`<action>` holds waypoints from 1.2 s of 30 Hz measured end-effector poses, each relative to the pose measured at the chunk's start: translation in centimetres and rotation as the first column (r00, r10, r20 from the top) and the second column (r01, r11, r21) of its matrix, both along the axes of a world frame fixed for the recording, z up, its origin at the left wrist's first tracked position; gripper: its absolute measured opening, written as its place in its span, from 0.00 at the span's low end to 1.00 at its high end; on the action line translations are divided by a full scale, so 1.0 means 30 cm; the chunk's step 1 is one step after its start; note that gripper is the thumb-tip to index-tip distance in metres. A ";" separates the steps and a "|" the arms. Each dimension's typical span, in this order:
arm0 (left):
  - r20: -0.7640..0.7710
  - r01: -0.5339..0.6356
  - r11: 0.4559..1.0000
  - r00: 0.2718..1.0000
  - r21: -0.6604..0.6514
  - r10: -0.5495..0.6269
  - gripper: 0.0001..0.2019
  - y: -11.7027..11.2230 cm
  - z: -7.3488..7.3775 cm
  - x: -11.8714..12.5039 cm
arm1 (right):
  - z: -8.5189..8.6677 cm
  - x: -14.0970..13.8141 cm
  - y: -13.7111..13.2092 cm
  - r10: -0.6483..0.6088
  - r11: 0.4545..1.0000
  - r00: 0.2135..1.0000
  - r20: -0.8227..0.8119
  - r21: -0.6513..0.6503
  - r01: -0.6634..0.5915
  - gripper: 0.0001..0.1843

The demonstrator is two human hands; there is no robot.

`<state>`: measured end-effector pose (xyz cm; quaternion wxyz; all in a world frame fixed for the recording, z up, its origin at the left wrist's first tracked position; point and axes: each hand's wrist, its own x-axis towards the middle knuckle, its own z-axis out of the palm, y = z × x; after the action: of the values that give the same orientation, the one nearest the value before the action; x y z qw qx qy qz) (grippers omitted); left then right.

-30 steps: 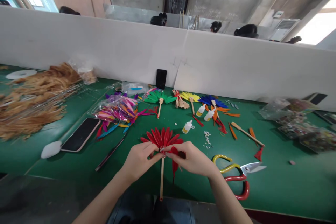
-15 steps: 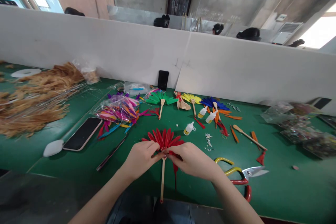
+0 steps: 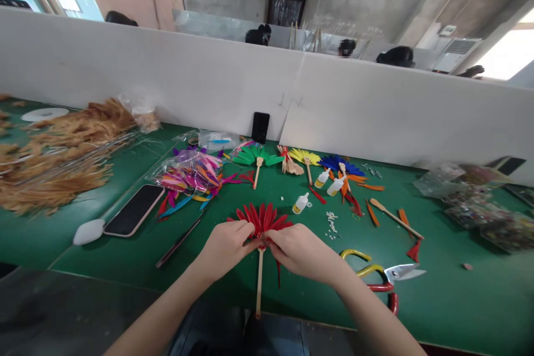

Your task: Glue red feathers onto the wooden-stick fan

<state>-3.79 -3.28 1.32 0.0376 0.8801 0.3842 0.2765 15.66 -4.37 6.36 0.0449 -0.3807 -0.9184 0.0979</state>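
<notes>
A small fan of red feathers [image 3: 261, 215] on a wooden stick [image 3: 259, 283] lies on the green table [image 3: 450, 295] right in front of me. My left hand [image 3: 227, 247] pinches the base of the red feather fan from the left. My right hand [image 3: 302, 252] pinches the same spot from the right and covers a loose red feather [image 3: 278, 272] whose tip hangs below the fingers. Both hands are closed where the feathers meet the stick.
Scissors with red and yellow handles [image 3: 381, 278] lie right of my hands. Glue bottles [image 3: 299, 203], finished green [image 3: 255, 157], yellow and blue fans, a bag of coloured feathers [image 3: 187, 172], a phone [image 3: 134, 209] and a brown feather pile [image 3: 62, 156] surround them. A white partition [image 3: 354, 105] backs the table.
The loose red feather has been drawn further under my right hand, so less of it shows. Both hands stay pinched at the fan's base. The view shifted slightly.
</notes>
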 end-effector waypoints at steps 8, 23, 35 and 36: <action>0.000 -0.010 0.997 1.000 -0.075 0.010 0.16 -0.011 0.012 0.000 | -0.009 0.009 0.002 -0.020 1.000 0.998 -0.053 -0.006 0.019 0.09; 0.130 0.045 0.957 0.991 -0.285 -0.007 0.13 -0.019 0.012 -0.002 | 0.006 0.038 0.012 -0.227 0.943 0.913 -0.339 -0.311 0.119 0.14; 0.544 0.282 0.694 0.818 -0.663 0.187 0.12 -0.021 0.014 0.053 | -0.036 0.051 0.021 -0.375 0.872 0.811 -0.449 -0.468 0.144 0.18; 0.543 0.284 0.686 0.818 -0.670 0.191 0.12 -0.020 0.014 0.054 | -0.038 0.052 0.022 -0.377 0.870 0.810 -0.449 -0.471 0.144 0.18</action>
<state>-2.17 -3.89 1.75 0.5033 0.6757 0.4078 0.3517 17.21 -3.70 5.21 0.2264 -0.4648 -0.7650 0.3841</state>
